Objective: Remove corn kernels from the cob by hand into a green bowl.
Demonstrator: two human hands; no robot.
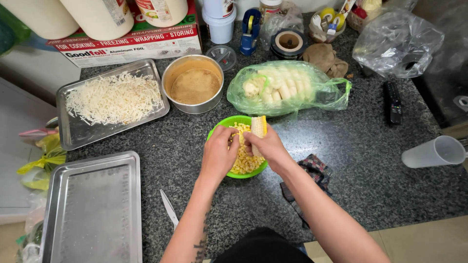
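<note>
Both hands, left hand [219, 151] and right hand [265, 146], pinching a half-stripped corn cob [258, 127] over green bowl [219, 127] part-filled with kernels [243, 160]; bagged cobs [282, 87] untouched.

Bowl [214, 130] centre — trays [68, 126] left; bagged cobs [287, 87] behind; cup [434, 152] right.
</note>
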